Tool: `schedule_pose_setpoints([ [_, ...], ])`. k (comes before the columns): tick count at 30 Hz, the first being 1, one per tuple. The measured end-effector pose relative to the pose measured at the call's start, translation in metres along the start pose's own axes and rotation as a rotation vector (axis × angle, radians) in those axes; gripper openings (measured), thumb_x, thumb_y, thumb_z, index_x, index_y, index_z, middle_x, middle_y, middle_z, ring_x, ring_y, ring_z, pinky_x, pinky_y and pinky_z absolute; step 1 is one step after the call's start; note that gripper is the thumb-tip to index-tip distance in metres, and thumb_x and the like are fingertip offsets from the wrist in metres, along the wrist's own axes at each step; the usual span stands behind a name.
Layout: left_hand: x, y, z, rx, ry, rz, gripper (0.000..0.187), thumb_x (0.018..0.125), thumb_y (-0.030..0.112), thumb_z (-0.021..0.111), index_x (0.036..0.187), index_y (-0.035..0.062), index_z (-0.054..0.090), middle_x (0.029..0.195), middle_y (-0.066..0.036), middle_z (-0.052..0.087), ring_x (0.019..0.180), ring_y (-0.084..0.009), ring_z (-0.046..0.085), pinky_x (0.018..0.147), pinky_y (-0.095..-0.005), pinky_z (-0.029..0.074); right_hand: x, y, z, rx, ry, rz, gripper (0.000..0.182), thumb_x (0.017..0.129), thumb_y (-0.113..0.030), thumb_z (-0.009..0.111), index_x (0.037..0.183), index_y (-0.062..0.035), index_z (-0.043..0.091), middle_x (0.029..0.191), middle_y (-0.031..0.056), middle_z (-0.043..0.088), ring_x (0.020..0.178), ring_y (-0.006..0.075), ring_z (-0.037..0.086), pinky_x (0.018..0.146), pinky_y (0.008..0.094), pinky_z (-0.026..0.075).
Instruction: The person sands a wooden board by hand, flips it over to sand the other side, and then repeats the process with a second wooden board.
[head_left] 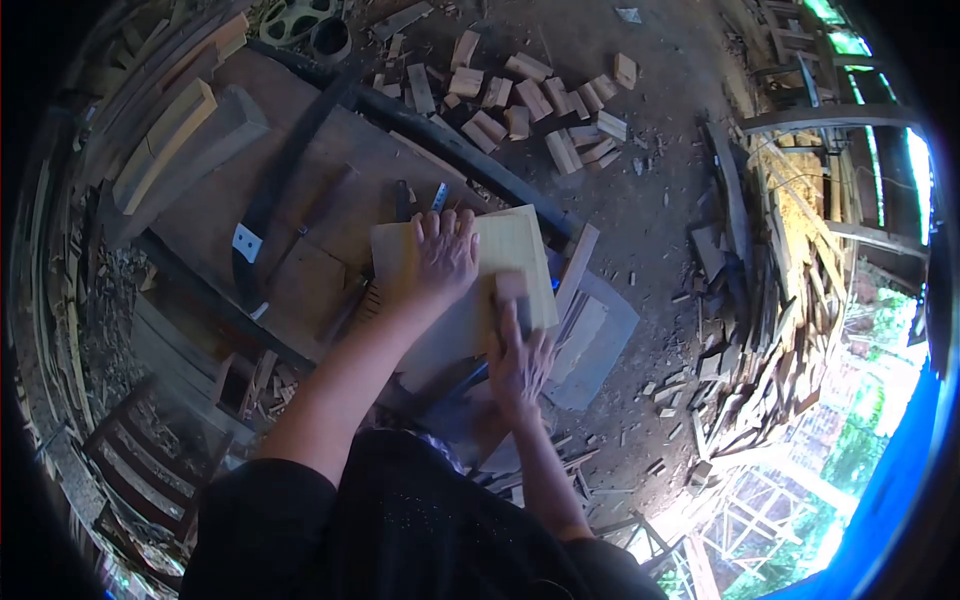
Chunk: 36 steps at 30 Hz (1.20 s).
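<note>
A pale wooden board (505, 240) lies flat on the workbench in front of me. My left hand (447, 255) rests on its upper part, palm down with the fingers stretched out flat. On the board's right side, my right hand (520, 365) grips a small wooden block (511, 288), which is blurred and laid against the board's face. Whether anything is wrapped around the block cannot be made out. A ruler-like strip (440, 197) with markings sticks out just beyond my left fingertips.
Dark beams edge the workbench (300, 160), and a dark curved bar (290, 165) crosses it on the left. Cut wood blocks (530, 97) lie scattered on the ground beyond. Curved timber pieces (165, 145) stand at left; piled offcuts (790, 330) are at right.
</note>
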<state>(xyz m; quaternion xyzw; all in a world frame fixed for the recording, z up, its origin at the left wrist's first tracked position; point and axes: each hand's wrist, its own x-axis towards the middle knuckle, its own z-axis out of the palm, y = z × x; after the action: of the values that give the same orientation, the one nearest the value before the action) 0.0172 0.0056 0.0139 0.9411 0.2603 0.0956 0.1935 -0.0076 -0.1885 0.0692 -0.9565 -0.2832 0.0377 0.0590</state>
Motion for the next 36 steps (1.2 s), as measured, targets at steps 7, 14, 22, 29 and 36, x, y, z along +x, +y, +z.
schedule_pose_setpoints([
  [7, 0.001, 0.002, -0.006, -0.023, -0.034, -0.013, 0.047, 0.092, 0.038, 0.056, 0.125, 0.0056, 0.053, 0.114, -0.018, 0.055, 0.115, -0.0358, 0.047, 0.109, -0.0585, 0.023, 0.167, -0.010, 0.018, 0.095, 0.042, 0.008, 0.056, 0.091, -0.031, 0.060, 0.146, -0.0306, 0.045, 0.117, 0.0241, 0.055, 0.104, 0.0417, 0.055, 0.085, 0.0537, 0.047],
  [14, 0.012, 0.010, -0.008, 0.058, -0.157, -0.104, 0.050, 0.094, 0.042, 0.051, 0.128, 0.0066, 0.053, 0.118, -0.017, 0.055, 0.116, -0.0358, 0.047, 0.108, -0.0604, 0.022, 0.002, 0.021, -0.001, -0.065, -0.030, 0.009, 0.063, 0.089, -0.032, 0.063, 0.149, -0.0332, 0.043, 0.118, 0.0277, 0.055, 0.109, 0.0474, 0.054, 0.092, 0.0566, 0.046],
  [22, 0.007, 0.010, -0.010, 0.037, -0.149, -0.060, 0.049, 0.096, 0.043, 0.048, 0.129, 0.0078, 0.054, 0.117, -0.016, 0.056, 0.116, -0.0352, 0.048, 0.107, -0.0609, 0.022, 0.183, -0.005, 0.018, 0.147, 0.065, 0.006, 0.056, 0.091, -0.035, 0.061, 0.145, -0.0326, 0.046, 0.113, 0.0201, 0.057, 0.107, 0.0407, 0.056, 0.087, 0.0526, 0.047],
  [29, 0.007, 0.006, 0.001, 0.112, -0.049, -0.010, 0.047, 0.095, 0.045, 0.052, 0.127, 0.0100, 0.054, 0.111, -0.014, 0.055, 0.108, -0.0326, 0.047, 0.100, -0.0562, 0.028, -0.012, 0.036, -0.006, 0.055, -0.098, 0.036, 0.063, 0.087, -0.028, 0.066, 0.147, -0.0296, 0.046, 0.123, 0.0278, 0.055, 0.105, 0.0461, 0.056, 0.090, 0.0546, 0.047],
  [36, 0.004, 0.003, 0.004, 0.109, -0.058, -0.013, 0.048, 0.094, 0.045, 0.051, 0.126, 0.0098, 0.054, 0.114, -0.014, 0.056, 0.113, -0.0341, 0.048, 0.104, -0.0604, 0.025, 0.158, -0.006, 0.015, 0.085, 0.026, -0.010, 0.060, 0.089, -0.032, 0.062, 0.146, -0.0329, 0.045, 0.118, 0.0240, 0.056, 0.104, 0.0421, 0.056, 0.087, 0.0513, 0.047],
])
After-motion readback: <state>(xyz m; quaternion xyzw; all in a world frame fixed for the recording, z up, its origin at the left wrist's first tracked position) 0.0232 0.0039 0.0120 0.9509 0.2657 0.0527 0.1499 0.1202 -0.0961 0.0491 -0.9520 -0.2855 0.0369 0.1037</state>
